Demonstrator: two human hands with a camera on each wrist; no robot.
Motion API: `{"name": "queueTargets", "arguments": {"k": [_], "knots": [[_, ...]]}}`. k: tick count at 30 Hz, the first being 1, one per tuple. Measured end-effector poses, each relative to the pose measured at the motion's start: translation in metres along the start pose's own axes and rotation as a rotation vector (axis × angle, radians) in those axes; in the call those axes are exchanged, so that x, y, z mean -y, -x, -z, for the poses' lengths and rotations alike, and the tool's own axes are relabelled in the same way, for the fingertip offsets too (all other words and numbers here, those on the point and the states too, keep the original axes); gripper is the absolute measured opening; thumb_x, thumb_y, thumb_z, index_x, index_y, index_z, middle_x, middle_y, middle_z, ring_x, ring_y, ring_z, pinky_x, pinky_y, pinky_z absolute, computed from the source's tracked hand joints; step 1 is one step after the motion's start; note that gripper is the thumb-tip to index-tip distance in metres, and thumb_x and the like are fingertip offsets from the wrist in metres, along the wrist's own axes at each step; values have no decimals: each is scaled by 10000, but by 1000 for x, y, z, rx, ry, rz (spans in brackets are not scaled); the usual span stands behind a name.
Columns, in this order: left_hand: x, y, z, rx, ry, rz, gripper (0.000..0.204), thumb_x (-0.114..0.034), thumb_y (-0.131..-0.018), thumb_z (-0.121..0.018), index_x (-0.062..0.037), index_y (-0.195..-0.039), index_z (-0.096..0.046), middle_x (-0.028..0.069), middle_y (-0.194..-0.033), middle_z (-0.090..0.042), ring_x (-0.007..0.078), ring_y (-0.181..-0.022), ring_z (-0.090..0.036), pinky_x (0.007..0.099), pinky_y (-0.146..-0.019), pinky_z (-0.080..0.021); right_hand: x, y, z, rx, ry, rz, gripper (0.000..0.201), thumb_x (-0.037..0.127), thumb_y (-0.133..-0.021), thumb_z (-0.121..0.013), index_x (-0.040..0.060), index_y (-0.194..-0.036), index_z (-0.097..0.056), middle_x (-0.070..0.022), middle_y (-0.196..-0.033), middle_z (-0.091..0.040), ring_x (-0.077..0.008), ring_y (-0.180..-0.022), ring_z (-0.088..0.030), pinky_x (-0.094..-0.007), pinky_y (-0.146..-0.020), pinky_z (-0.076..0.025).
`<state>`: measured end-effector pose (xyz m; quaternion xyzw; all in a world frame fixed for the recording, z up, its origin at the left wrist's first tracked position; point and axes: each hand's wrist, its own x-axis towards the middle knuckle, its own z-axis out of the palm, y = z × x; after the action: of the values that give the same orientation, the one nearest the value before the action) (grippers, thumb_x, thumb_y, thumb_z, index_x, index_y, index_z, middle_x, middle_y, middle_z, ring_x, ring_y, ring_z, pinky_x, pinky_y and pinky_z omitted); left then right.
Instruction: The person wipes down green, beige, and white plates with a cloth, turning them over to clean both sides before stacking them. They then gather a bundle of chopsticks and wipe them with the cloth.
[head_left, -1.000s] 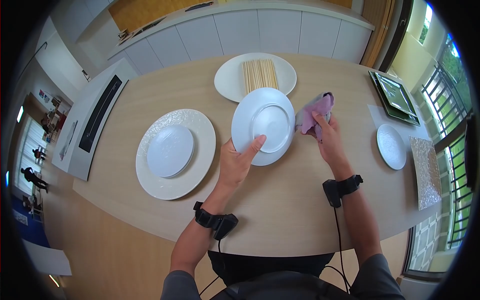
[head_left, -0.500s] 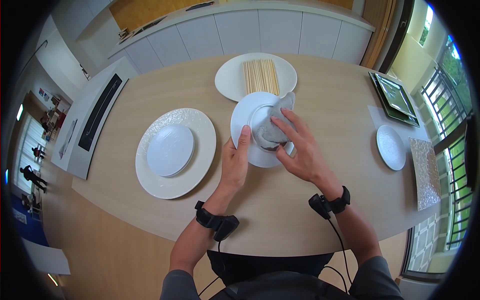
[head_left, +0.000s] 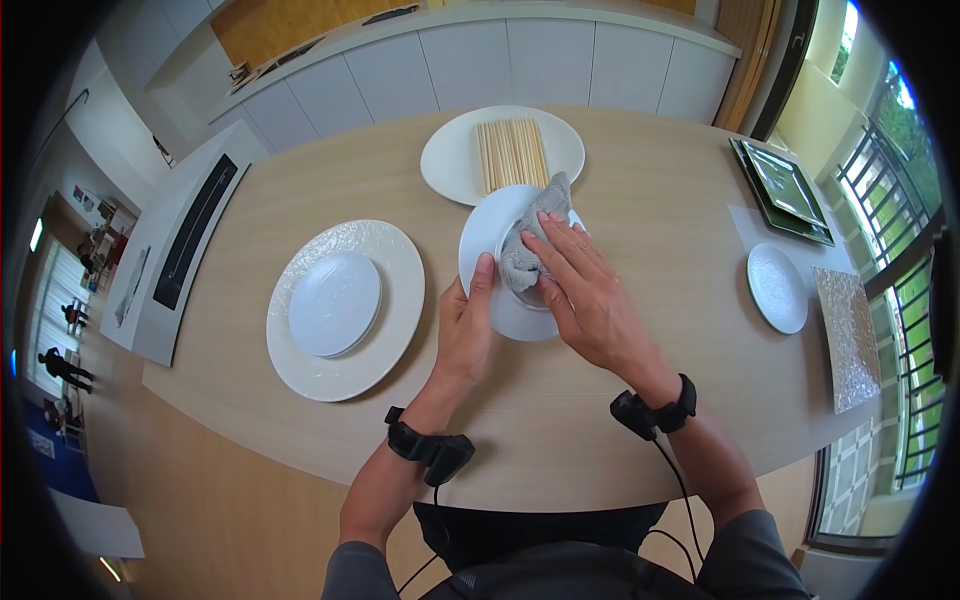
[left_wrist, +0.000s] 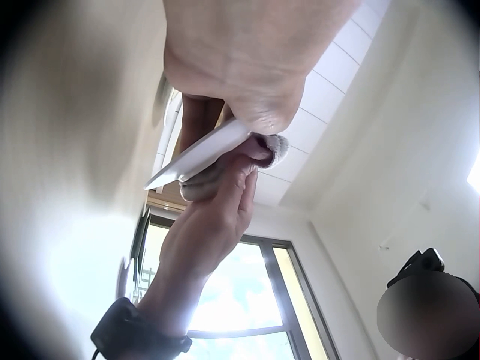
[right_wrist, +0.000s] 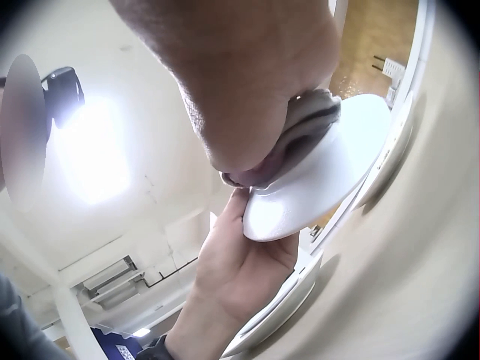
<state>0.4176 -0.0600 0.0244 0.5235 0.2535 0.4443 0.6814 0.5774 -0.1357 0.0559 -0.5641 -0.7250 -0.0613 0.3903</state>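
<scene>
A white plate (head_left: 478, 232), its ringed underside facing up, is gripped at its left edge by my left hand (head_left: 466, 325), thumb on top and fingers beneath. With nearly straight fingers my right hand (head_left: 592, 305) presses a crumpled grey cloth (head_left: 522, 262) onto the plate's middle. The left wrist view shows the tilted plate (left_wrist: 202, 154) above the table, with cloth (left_wrist: 199, 187) bunched under the right hand (left_wrist: 206, 232). In the right wrist view, the left hand (right_wrist: 244, 270) holds the plate's rim (right_wrist: 262, 225); the cloth's pink side shows in its folds.
Small white plates (head_left: 335, 303) lie stacked on a large cream plate (head_left: 395, 345) at left. Behind, an oval plate (head_left: 447, 160) bears wooden sticks (head_left: 511, 155). At right are green trays (head_left: 788, 185), a small oval plate (head_left: 777, 288) and a textured rectangular plate (head_left: 848, 340).
The right hand has brought the cloth left onto the plate, its grey side now uppermost, and has slid it slightly up and left. The left hand still grips the plate.
</scene>
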Motion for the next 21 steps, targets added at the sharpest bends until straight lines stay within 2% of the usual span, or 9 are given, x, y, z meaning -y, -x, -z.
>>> {"name": "queueTargets", "arguments": {"k": [2,4,10,15,16,17,21], "knots": [[0,-2,4,-2,10,-15,457,-366,-1073,-476,7,-1329,-549,79,-1264,-633,128,-1114,-609,294,-954,-497,-4,2,-4,-38,20,-18,465,87,-917,-624,31,-1372,-540,-215,-1441,-501,-378,-1357,-461,-492,-1148,-365],[-3,-3,3,-35,16,-27,463,-368,-1071,-480,8,-1334,-545,81,-1266,-630,133,-1116,-607,300,-957,-496,-5,4,-4,-77,13,-49,438,81,-883,-650,24,-1313,-593,-213,-1371,-565,-377,-1307,-507,-488,-1104,-406],[-3,-6,4,-120,99,-68,482,-385,-1064,-492,6,-1344,-532,85,-1260,-624,147,-1131,-599,317,-963,-497,4,6,0,-50,-105,-22,384,72,-814,-685,24,-1195,-670,-184,-1265,-644,-355,-1237,-555,-477,-1056,-437],[-4,-3,4,-71,163,-15,484,-395,-1063,-488,-2,-1343,-527,83,-1256,-621,147,-1132,-598,317,-955,-500,8,5,-2,64,-201,61,412,43,-829,-668,36,-1240,-642,-167,-1356,-593,-347,-1295,-521,-471,-1099,-412],[-5,-2,-1,-62,167,-7,495,-409,-1068,-474,11,-1317,-554,79,-1217,-636,125,-1076,-601,294,-922,-499,9,5,-2,82,-221,90,427,26,-840,-657,39,-1265,-627,-164,-1388,-571,-347,-1319,-505,-467,-1116,-402],[-5,-1,-4,-53,171,2,512,-423,-1073,-459,23,-1291,-581,75,-1178,-651,104,-1020,-604,271,-888,-497,9,3,0,82,-221,89,427,26,-840,-657,39,-1265,-627,-164,-1388,-571,-347,-1319,-505,-467,-1116,-402],[4,1,-2,-8,99,74,514,-420,-1078,-445,29,-1281,-591,67,-1158,-663,97,-1008,-605,267,-889,-493,2,-2,3,19,-153,35,473,-15,-866,-625,49,-1332,-579,-169,-1427,-536,-360,-1360,-464,-474,-1135,-383]]}}
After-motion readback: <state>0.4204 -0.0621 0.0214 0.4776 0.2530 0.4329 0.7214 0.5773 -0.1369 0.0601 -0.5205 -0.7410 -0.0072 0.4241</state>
